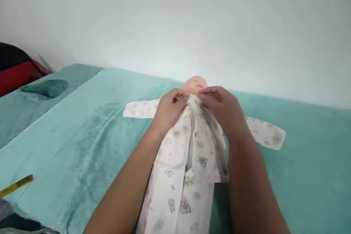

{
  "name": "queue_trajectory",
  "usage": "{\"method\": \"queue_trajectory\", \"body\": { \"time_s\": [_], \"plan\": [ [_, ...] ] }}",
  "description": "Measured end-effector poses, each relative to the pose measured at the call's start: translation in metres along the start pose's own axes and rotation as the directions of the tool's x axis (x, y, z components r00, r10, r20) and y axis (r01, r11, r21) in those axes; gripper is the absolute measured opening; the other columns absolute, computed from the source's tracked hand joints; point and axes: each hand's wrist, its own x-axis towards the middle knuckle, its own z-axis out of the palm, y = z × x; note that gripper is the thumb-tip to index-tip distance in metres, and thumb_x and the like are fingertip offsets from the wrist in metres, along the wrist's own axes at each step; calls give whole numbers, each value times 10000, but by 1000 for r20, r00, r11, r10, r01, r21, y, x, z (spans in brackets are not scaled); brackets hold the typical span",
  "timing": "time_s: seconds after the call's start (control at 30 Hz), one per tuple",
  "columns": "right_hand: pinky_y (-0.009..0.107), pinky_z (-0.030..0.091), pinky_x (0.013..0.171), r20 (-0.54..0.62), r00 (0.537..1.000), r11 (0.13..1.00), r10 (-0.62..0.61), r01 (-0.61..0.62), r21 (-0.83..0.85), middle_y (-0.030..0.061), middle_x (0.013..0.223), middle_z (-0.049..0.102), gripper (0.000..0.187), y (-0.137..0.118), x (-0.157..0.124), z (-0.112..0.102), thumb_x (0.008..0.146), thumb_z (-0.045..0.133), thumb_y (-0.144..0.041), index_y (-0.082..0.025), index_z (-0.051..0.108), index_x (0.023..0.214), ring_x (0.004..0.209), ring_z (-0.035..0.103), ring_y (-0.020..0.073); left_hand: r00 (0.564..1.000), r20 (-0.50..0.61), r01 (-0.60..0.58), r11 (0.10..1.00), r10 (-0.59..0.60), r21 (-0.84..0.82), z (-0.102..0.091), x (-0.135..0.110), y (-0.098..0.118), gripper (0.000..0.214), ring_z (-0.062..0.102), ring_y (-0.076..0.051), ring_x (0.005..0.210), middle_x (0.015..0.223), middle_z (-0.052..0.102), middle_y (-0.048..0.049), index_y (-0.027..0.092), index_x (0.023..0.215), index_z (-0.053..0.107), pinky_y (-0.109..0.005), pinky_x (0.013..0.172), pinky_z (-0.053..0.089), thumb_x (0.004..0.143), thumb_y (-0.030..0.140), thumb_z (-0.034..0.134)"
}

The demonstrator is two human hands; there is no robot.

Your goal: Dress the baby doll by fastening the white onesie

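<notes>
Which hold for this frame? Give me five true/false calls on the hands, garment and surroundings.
1. The left hand and right hand are at the neckline of the printed garment. True.
2. The garment's sleeves are folded across its front. False: both sleeves stretch out to the sides.
3. The doll's head shows just beyond the hands. True.
4. The cover underneath is red. False: the cover is teal-green.
5. A yellow strip lies at the view's right edge. False: the yellow strip is at the left edge.

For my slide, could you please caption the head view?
Left hand and right hand at the neckline of a doll's garment.
</notes>
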Motion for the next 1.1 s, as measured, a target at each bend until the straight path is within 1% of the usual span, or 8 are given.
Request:
{"method": "queue_trajectory", "body": {
  "time_s": [0.1, 0.2, 0.3, 0.4, 0.53, 0.67, 0.8, 1.1],
  "plan": [
    [268, 373, 535, 117, 992, 955, 35, 2, -295, 1, 675, 617, 302, -19, -11, -11, 816, 615, -492, -204, 582, 735, 585, 523, 124, 997, 58, -64, 994, 59, 84, -8, -19, -1, 156, 530, -123, 702, 792, 633, 2, 187, 836, 673, -256, 659, 417, 860, 306, 574],
    [280, 278, 465, 277, 950, 841, 145, 29, -540, -11, 562, 526, 412, -33, -22, -11, 830, 566, -538, -204, 480, 604, 482, 411, 104, 986, 123, -132, 975, 111, 180, -13, -27, -2, 124, 531, -129, 735, 829, 620, -5, 198, 838, 685, -264, 686, 420, 853, 264, 581],
    [284, 250, 442, 329, 918, 756, 222, 51, -652, -15, 563, 514, 376, -39, -29, -4, 827, 559, -489, -207, 449, 602, 462, 375, 101, 973, 190, -173, 959, 131, 223, -15, -26, -2, 130, 537, -132, 770, 885, 612, -8, 217, 869, 695, -272, 708, 422, 846, 202, 568],
    [280, 272, 454, 348, 911, 739, 221, 76, -669, -13, 614, 542, 270, -37, -27, -1, 821, 554, -401, -212, 484, 643, 501, 400, 109, 966, 230, -170, 959, 116, 228, -16, -23, 0, 133, 540, -136, 786, 894, 603, -7, 224, 853, 690, -278, 709, 420, 866, 238, 558],
    [271, 308, 483, 442, 863, 823, 244, 58, -566, -15, 645, 544, 252, -26, -17, -7, 842, 556, -383, -207, 524, 664, 550, 429, 110, 972, 222, -124, 964, 70, 237, -17, -23, 2, 100, 524, -128, 760, 883, 591, -2, 209, 782, 643, -268, 668, 404, 851, 239, 576],
    [251, 429, 592, 545, 812, 976, 207, -135, -169, -13, 702, 577, 207, -9, -8, -12, 831, 638, -399, -204, 624, 764, 644, 540, 113, 980, 200, -40, 993, 17, 108, -18, -26, 3, 125, 480, -108, 676, 794, 568, 14, 207, 795, 602, -249, 608, 382, 872, 301, 571],
    [229, 440, 577, 561, 813, 959, 153, -260, 116, -15, 676, 584, 185, 6, -4, -11, 761, 744, -351, -186, 679, 812, 594, 527, 89, 983, 181, 54, 994, -37, -93, -15, -28, 4, 179, 402, -85, 577, 680, 496, 42, 207, 813, 592, -233, 550, 347, 870, 377, 594],
    [188, 451, 555, 589, 793, 916, 157, -340, 214, -21, 679, 618, 235, 13, 1, -9, 686, 833, -305, -185, 704, 841, 590, 554, 69, 987, 144, 92, 985, -71, -144, -10, -26, 0, 178, 417, -83, 584, 682, 527, 35, 199, 806, 631, -229, 543, 332, 827, 374, 652]
  ]
}}
